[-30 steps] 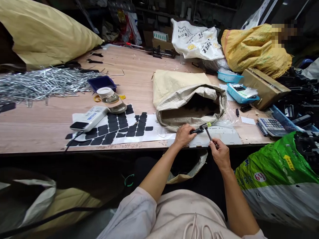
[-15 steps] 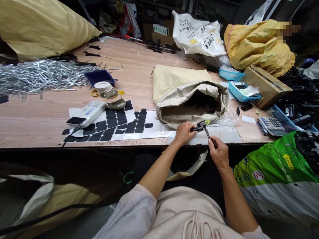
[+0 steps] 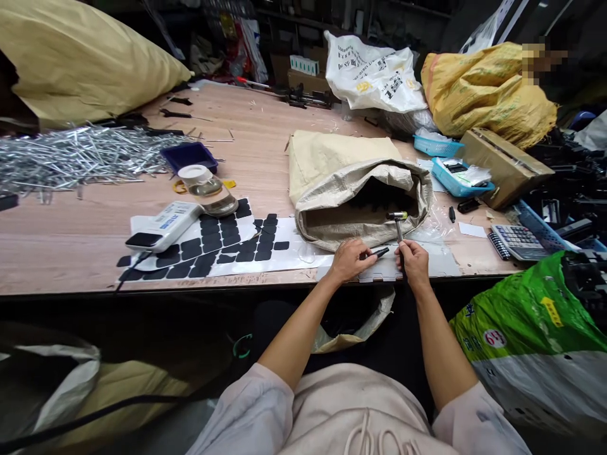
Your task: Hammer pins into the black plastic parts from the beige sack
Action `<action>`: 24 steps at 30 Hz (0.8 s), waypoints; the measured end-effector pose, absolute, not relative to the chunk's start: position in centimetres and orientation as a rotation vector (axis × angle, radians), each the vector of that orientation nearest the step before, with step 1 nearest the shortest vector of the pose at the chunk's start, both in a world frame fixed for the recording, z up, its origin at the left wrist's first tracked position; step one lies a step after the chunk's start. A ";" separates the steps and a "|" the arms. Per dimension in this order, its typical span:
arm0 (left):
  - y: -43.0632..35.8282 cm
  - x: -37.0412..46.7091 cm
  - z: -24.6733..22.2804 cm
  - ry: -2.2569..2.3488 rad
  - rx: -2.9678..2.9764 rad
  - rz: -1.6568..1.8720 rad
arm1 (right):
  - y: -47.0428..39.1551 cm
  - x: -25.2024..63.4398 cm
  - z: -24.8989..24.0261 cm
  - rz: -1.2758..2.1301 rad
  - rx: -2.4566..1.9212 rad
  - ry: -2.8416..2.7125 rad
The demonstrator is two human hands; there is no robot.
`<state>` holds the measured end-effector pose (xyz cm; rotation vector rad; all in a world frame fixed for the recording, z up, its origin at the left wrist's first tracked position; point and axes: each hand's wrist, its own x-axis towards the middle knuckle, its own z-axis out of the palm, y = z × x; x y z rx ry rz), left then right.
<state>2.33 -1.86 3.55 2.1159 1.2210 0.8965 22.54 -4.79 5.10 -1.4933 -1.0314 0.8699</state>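
Lower centre of frame: left hand [image 3: 349, 260] pinches a small black plastic part [image 3: 379, 253] flat on the pale wood table [image 3: 71, 234]. Right hand [image 3: 413, 264] is fisted on a small metal-headed hammer [image 3: 397, 217], head raised. Risk: fingertips sit v. close to the strike spot; an off-line blow could hit them or skid the part.

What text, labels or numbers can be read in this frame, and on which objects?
"69": in a red oval on the green sack.
White plastic bag: black print and a yellow mark, too blurred to read.
White handheld device: blue label, too small to read.
Calculator: key markings too small to read.
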 end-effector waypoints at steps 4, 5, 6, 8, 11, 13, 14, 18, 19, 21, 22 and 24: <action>-2.3 1.9 3.6 1.042 1.944 1.045 | -3.8 22.7 4.2 0.933 -1.461 -0.974; -2.4 1.8 3.7 1.026 1.913 1.072 | -3.9 22.7 4.1 0.928 -1.449 -0.980; -2.4 1.8 3.8 1.017 1.893 1.091 | -4.0 22.7 4.1 0.923 -1.436 -0.990; -2.5 1.7 4.3 1.008 1.872 1.100 | -4.3 22.7 4.1 0.919 -1.423 -0.999; -3.3 1.3 5.2 1.006 1.834 1.094 | -4.4 22.6 4.2 0.927 -1.423 -0.981; -4.5 0.7 5.5 1.011 1.801 1.099 | -4.3 22.7 4.2 0.927 -1.423 -0.977; -5.4 0.3 5.5 1.010 1.797 1.094 | -4.3 22.7 4.2 0.925 -1.422 -0.979; -9.8 -1.8 4.4 0.990 1.969 0.959 | -4.3 22.7 4.1 0.922 -1.414 -0.991; -10.9 -2.3 4.0 1.008 2.049 0.919 | -4.3 22.7 4.2 0.921 -1.411 -0.991; -12.5 -3.0 3.2 1.067 2.172 0.848 | -4.4 22.6 4.3 0.920 -1.409 -0.992; -13.1 -3.2 3.0 1.097 2.201 0.823 | -4.5 22.5 4.3 0.918 -1.412 -0.991; -13.6 -3.3 2.9 1.120 2.203 0.796 | -4.6 22.4 4.4 0.915 -1.416 -0.994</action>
